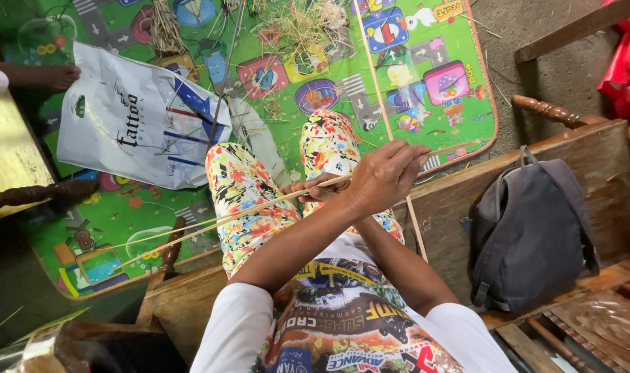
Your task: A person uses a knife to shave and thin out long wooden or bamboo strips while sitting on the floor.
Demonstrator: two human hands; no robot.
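The play mat (460,103) is bright green, printed with grey roads bearing white arrows and cartoon pictures in blue, pink, yellow and red, edged in orange. The plastic bag (132,117) is white with black lettering and blue and red stripes. The trousers (242,190) are white, crowded with red, yellow, green and blue flowers. The strips (211,222) are pale straw yellow. The backpack (529,228) is dark grey. The bench (460,200) is brown wood. The shirt (342,328) has white sleeves and a multicoloured front print.
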